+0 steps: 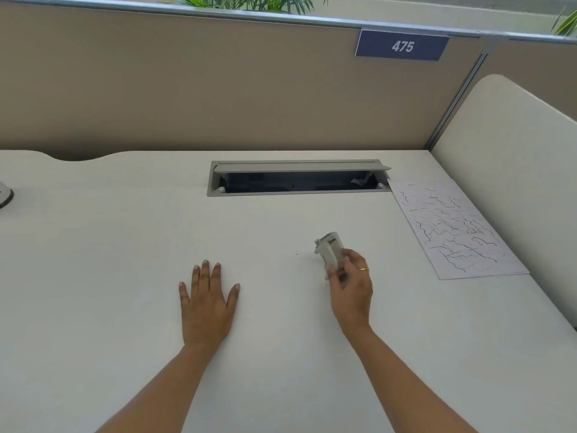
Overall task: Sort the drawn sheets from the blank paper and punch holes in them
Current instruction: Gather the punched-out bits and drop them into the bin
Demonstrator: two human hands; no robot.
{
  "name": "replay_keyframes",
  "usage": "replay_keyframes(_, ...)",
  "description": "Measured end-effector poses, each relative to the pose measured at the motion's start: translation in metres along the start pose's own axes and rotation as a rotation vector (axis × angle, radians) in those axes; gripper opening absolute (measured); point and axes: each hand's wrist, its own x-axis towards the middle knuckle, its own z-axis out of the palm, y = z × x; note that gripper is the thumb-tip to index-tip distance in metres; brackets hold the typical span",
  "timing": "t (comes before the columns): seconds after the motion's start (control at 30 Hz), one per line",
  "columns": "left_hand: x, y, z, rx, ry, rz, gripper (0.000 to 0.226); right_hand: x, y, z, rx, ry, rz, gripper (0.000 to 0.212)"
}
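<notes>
The drawn sheets lie flat in a thin stack at the right side of the white desk, turned a little askew. The top sheet is white and covered with dark wavy lines. The hole punch is small and pale grey. It is tilted, with its far end raised, and the right hand grips it, left of the sheets and apart from them.

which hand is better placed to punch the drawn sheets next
Right, probably. The right hand grips the punch and is nearer the drawn sheets, which lie on its side. The left hand lies flat on the desk, empty and farther off.
</notes>
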Motion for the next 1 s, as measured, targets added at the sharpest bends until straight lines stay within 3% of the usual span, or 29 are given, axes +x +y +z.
replay_keyframes(0.17, 0.000, 0.000, 0.001, 0.001, 0.015, 0.002, 0.115, 0.017, -0.006, -0.012, 1.083, 0.071, 0.706, 0.020)
replay_keyframes(0.23, 0.001, 0.000, 0.002, 0.002, 0.012, 0.001, 0.107, 0.021, -0.005, -0.020, 1.291, 0.057, 0.821, 0.024)
replay_keyframes(0.33, 0.002, 0.000, 0.002, 0.008, 0.002, -0.003, 0.092, 0.020, -0.004, -0.028, 1.390, -0.006, 0.872, 0.025)
replay_keyframes(0.47, 0.001, 0.000, 0.003, 0.005, 0.008, -0.001, 0.091, 0.021, 0.002, -0.026, 1.291, 0.036, 0.830, 0.024)
replay_keyframes(0.6, 0.001, 0.000, 0.003, 0.003, 0.007, -0.002, 0.091, 0.026, 0.008, -0.026, 0.725, 0.115, 0.642, 0.029)
replay_keyframes(0.7, 0.001, 0.000, 0.002, 0.007, 0.009, -0.001, 0.091, 0.028, 0.018, -0.026, 0.492, 0.141, 0.565, 0.025)
replay_keyframes(1.0, 0.001, 0.001, 0.001, 0.014, 0.012, 0.001, 0.090, 0.036, 0.031, -0.027, 0.376, 0.134, 0.525, 0.025)
